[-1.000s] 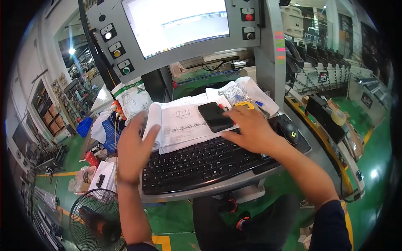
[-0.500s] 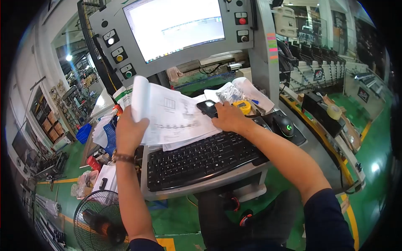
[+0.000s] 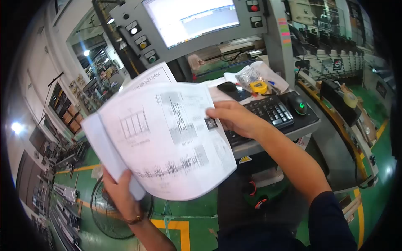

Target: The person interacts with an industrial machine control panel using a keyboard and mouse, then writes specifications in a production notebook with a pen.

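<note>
A stack of printed drawing sheets (image 3: 167,146) is held up in front of me, its left side folded back in a roll. My left hand (image 3: 121,190) grips that rolled lower left edge, the thumb on the near side. At the right edge, my right hand (image 3: 234,118) pinches the paper between thumb and fingers. Line drawings and small print cover the top page. Behind the sheets lies a black keyboard (image 3: 274,111), mostly covered by them. A dark phone (image 3: 232,90) rests on papers beyond my right hand.
A machine panel with a lit screen (image 3: 197,21) and push buttons stands ahead. On the console are a yellow tape measure (image 3: 258,87), a plastic bag of small parts (image 3: 249,76) and a black mouse (image 3: 298,104). A floor fan (image 3: 111,213) stands low at left.
The sheets have been lifted off the keyboard and brought closer, toward the left. My right hand has left the phone's side and taken the paper's right edge. The view has shifted left.
</note>
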Demonstrator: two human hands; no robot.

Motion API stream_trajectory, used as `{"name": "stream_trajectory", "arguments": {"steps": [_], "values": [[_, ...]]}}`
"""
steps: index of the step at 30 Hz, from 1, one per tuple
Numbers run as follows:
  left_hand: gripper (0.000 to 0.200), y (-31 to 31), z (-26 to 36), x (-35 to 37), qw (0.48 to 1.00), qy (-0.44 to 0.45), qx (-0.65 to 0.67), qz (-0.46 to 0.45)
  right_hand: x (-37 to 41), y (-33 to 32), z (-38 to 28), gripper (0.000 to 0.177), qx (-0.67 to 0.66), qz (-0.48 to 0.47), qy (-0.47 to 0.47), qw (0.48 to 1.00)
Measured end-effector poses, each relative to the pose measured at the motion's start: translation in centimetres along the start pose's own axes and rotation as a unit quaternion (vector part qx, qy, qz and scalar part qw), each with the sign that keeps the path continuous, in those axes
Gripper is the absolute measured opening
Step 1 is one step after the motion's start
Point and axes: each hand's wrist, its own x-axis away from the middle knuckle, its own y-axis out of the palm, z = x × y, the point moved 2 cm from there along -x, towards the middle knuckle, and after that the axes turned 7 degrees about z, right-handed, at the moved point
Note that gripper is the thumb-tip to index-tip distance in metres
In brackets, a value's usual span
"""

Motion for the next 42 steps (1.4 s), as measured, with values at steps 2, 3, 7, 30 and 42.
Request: {"name": "stream_trajectory", "arguments": {"steps": [2,3,7,30,42], "values": [[0.063,-2.4,-3.2,4.1,0.995,-0.084,0.059,-0.007,3.7,2.4,0.8,0.040,0.025,-0.017,0.035,0.999],[0.063,-3.4,-5.0,6.7,0.988,-0.116,0.099,-0.023,4.8,3.7,1.5,0.036,0.034,-0.015,0.019,0.999],[0.057,-9.3,-12.6,17.4,0.934,-0.347,0.089,-0.002,8.7,7.8,6.7,0.024,0.044,-0.009,0.057,0.997],[0.078,14.4,-24.9,29.3,0.778,0.117,-0.222,-0.576,39.3,-16.7,21.6,0.023,0.256,0.398,0.300,0.829],[0.033,25.2,-32.9,32.3,0.761,0.012,-0.177,-0.624,18.4,-11.7,-6.0,0.023,0.589,0.389,-0.027,0.708]]}}
